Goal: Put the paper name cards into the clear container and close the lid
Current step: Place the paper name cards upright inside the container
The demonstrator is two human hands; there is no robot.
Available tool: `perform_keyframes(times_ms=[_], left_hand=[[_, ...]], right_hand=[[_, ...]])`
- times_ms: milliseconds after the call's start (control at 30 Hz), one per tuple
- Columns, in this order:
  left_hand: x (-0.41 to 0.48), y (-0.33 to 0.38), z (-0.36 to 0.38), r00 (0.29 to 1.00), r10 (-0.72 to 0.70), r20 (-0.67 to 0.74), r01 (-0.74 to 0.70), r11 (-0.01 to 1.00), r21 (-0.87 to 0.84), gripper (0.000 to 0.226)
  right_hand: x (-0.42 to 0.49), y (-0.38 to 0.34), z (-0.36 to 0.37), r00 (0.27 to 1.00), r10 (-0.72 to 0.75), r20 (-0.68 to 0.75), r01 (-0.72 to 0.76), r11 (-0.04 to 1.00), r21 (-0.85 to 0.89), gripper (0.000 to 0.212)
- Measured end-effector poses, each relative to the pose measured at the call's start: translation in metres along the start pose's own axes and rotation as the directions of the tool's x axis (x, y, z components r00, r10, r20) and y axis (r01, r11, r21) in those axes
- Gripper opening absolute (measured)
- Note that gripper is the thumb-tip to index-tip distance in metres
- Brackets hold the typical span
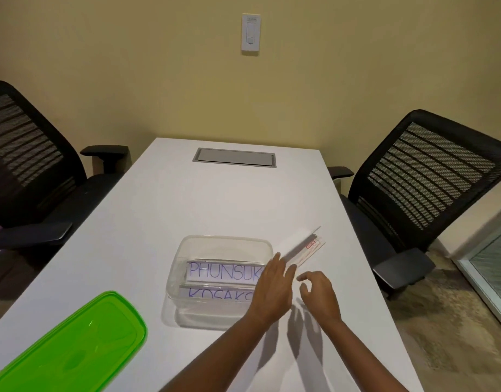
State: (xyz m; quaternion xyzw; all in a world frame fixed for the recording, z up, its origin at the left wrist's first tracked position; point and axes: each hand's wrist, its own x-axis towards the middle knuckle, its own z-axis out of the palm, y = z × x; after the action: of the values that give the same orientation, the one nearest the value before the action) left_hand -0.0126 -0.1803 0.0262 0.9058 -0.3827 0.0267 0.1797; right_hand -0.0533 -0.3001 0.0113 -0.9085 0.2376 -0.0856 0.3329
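Note:
The clear container (184,250) stands on the white table, open. Two paper name cards lie inside it: one reads "PHUNSUK" (224,271), the other, nearer me, reads "KOSAKS" (215,294). My left hand (273,290) is at the container's right edge and pinches the near end of a third name card (303,246), which is blurred and slants up to the right above the table. My right hand (318,290) hovers just right of it with curled fingers apart, holding nothing. The green lid (74,349) lies on the table at the near left.
A grey cable hatch (234,157) is set into the table's far end. Black mesh office chairs stand at the left (31,165) and the right (422,179). A light switch (250,33) is on the yellow wall.

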Motion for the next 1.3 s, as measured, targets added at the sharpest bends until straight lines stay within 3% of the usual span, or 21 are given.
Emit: perform_keyframes(times_ms=[133,233,333,433,600,767,1033,1300], left_hand=[[0.015,0.022,0.012,0.999,0.018,0.027,-0.018,1.000,0.004,0.057],[0.031,0.030,0.025,0.988,-0.123,0.090,0.120,0.992,0.038,0.067],[0.047,0.034,0.029,0.959,-0.256,0.122,0.255,0.967,0.029,0.074],[0.066,0.030,0.039,0.928,-0.313,0.201,0.300,0.949,0.094,0.068],[0.090,0.018,0.053,0.893,-0.392,0.220,0.337,0.908,0.250,0.069],[0.105,0.009,0.067,0.846,-0.460,0.269,0.397,0.881,0.257,0.067],[0.109,0.003,0.073,0.830,-0.460,0.314,0.402,0.885,0.235,0.037],[0.093,0.019,0.072,0.875,-0.386,0.293,0.366,0.922,0.122,0.038]], right_hand=[[0.006,0.024,-0.004,0.975,0.100,0.200,-0.075,0.989,-0.126,0.034],[0.012,0.036,-0.007,0.950,0.154,0.273,-0.106,0.977,-0.184,0.042],[0.021,0.045,-0.008,0.937,0.180,0.299,-0.117,0.970,-0.214,0.044],[0.032,0.054,-0.009,0.928,0.192,0.318,-0.118,0.964,-0.239,0.047],[0.048,0.067,-0.006,0.918,0.194,0.345,-0.104,0.959,-0.263,0.048],[0.055,0.078,0.000,0.916,0.188,0.354,-0.091,0.958,-0.273,0.042],[0.066,0.080,0.000,0.933,0.203,0.298,-0.217,0.976,0.013,0.036],[0.071,0.068,-0.015,0.881,0.403,0.249,-0.473,0.784,0.402,0.027]])
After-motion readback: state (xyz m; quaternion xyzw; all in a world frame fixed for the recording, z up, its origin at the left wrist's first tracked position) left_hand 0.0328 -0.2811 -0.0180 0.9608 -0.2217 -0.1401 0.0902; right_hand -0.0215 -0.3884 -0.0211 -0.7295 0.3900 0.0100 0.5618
